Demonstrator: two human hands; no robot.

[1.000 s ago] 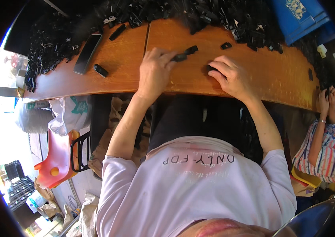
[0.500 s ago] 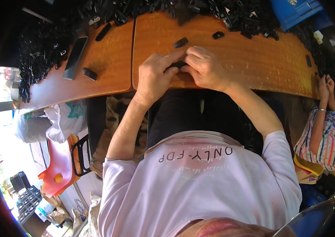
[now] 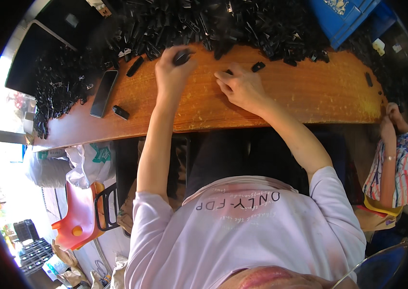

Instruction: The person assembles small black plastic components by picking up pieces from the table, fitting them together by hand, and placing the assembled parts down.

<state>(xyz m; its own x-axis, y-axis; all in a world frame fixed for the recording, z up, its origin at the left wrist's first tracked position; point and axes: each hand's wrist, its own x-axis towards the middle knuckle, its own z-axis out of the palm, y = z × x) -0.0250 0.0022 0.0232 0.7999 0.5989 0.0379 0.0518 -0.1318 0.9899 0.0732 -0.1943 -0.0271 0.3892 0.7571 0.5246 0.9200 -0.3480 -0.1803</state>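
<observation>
My left hand [image 3: 171, 74], slightly blurred, is raised near the edge of the heap, its fingers closed round a dark, rounded plastic piece [image 3: 182, 58]. To its right, my right hand [image 3: 242, 89] rests low over the wooden table [image 3: 305, 91]. Its thumb and fingers pinch a small black plastic piece [image 3: 229, 72], mostly hidden by the fingers. Just beyond that hand lies another small black plastic piece [image 3: 258, 66]. Across the far side spreads a large heap of black plastic parts [image 3: 175, 29].
On the left of the table lie a dark phone [image 3: 104, 94], a stubby black piece [image 3: 121, 112] and a longer black piece [image 3: 135, 66]. A blue crate [image 3: 350, 19] stands at the back right. At the far right, a co-worker's hands [image 3: 391, 118] are at the table edge.
My hands, together before over a black piece, are now apart. The left has moved away toward the heap with a dark piece; the right has gone to the piece lying on the table.
</observation>
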